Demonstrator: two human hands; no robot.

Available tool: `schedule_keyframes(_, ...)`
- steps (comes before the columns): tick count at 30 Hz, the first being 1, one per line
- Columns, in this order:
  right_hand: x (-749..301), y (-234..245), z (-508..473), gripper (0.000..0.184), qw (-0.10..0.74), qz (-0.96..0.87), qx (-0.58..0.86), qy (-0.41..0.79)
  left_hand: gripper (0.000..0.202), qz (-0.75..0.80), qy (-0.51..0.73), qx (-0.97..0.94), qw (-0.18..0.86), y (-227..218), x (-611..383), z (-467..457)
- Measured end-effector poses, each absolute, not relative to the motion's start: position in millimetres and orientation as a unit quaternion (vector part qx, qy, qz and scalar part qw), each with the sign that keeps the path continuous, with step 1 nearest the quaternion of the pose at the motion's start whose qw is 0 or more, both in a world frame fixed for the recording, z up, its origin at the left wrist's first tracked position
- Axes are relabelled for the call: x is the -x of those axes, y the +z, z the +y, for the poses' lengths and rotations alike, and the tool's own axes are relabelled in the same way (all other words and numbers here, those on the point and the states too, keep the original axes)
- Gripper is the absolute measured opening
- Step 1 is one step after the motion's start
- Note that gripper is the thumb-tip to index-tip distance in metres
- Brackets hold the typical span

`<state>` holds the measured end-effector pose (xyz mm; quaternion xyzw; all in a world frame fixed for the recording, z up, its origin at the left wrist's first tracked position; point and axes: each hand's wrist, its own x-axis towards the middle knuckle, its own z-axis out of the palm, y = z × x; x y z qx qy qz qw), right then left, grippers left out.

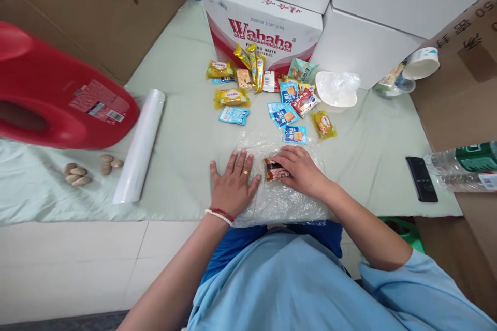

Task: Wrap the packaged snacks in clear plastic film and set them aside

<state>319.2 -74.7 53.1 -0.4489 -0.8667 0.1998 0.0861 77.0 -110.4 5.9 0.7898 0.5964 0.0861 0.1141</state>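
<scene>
My left hand (233,185) lies flat with fingers spread, pressing the left edge of a sheet of clear plastic film (277,201) onto the table. My right hand (301,169) is closed over a small reddish-brown wrapped snack (273,169), which rests on the film; its right end is hidden beneath the fingers. Just beyond the film lies a blue snack packet (294,135), with a yellow-wrapped snack (324,124) to its right. Farther back are more yellow, blue and red snack packets, close to the Wahaha carton (264,26).
To the left stand a red jug (58,93), a white roll (140,147) and several brown stone-like pieces (77,173). A white bowl (337,103) sits behind the snacks. A black phone-like object (421,179) and plastic bottles (462,159) lie at the right. Cardboard boxes border the table (182,165).
</scene>
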Motion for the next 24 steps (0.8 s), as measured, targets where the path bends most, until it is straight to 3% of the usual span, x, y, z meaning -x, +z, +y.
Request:
schedule_keyframes(5,-315,51,-78,0.06,0.053,-0.864,0.471,0.17,0.063,0.599,0.088,-0.789,0.11,4,-78,-111)
schedule_keyframes(13,-329,53,-81,0.064,0.15,-0.837,0.493,0.185,0.063,0.601,0.087,-0.787,0.107,4,-78,-111)
schedule_keyframes(17,-317,43,-86,0.065,0.112,-0.851,0.475,0.195,0.063,0.601,0.085,-0.787,0.106,5,-78,-111)
schedule_keyframes(24,-315,25,-90,0.088,0.117,-0.854,0.463,0.207,0.064,0.599,0.082,-0.79,0.098,3,-77,-111)
